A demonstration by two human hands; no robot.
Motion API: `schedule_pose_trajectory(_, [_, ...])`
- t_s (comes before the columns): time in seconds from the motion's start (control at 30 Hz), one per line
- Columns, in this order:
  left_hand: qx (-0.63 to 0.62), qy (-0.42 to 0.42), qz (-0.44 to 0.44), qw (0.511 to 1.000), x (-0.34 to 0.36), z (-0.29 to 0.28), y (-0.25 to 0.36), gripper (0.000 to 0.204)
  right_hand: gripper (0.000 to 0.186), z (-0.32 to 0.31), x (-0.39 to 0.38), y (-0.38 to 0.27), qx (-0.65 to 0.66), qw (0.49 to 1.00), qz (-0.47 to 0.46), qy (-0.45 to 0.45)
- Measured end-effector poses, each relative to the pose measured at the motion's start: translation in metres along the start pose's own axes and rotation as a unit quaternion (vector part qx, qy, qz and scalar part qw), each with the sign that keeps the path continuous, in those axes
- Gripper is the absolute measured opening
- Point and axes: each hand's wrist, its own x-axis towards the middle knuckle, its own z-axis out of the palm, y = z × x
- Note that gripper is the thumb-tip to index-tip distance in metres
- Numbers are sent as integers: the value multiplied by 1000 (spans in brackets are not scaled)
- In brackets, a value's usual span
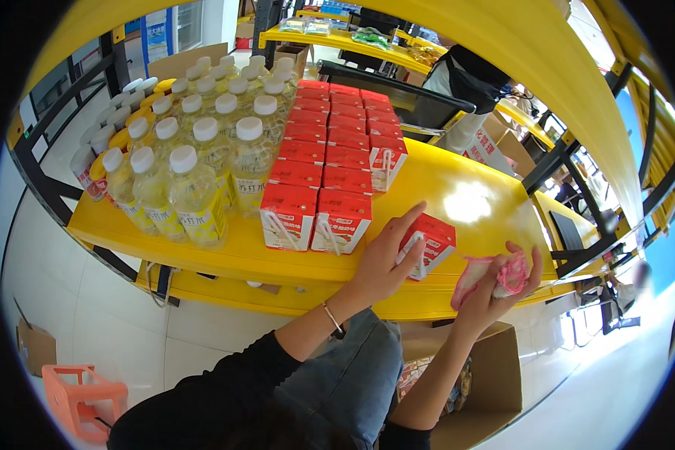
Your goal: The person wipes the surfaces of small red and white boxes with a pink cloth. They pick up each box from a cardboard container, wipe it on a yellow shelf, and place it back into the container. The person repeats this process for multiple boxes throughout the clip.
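My left hand has its fingers round a small red drink carton with a straw on its front, standing on the yellow shelf. My right hand grips a pink-and-white cloth just right of that carton, above the shelf's front. Rows of similar red cartons stand to the left of my left hand. Beside them are several clear bottles with white caps, and several cans and yellow-lidded containers stand at the far left.
An upper yellow shelf beam crosses overhead, with black uprights at the sides. A person stands behind the rack near other stocked shelves. Below are an open cardboard box, a pink plastic stool and a lower shelf tier.
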Motion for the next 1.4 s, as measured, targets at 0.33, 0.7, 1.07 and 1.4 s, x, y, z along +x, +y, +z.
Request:
schedule_pose_trajectory(0.33, [10,-41,32,999,-7,-1,-24,55,43,49,-6,-43,-325,864,-160,-350])
schedule_pose_trajectory(0.7, [-19,-22,15,999,-2,1,-11,41,31,38,0,-35,-257,899,-82,-345])
schedule_pose_trajectory(1.07, [-41,-56,-41,997,-2,-6,6,40,30,17,7,-5,-35,932,207,-295])
schedule_pose_trajectory(1.4, [-91,-41,-2,995,-1,-5,-7,39,42,20,-44,29,220,926,272,-141])
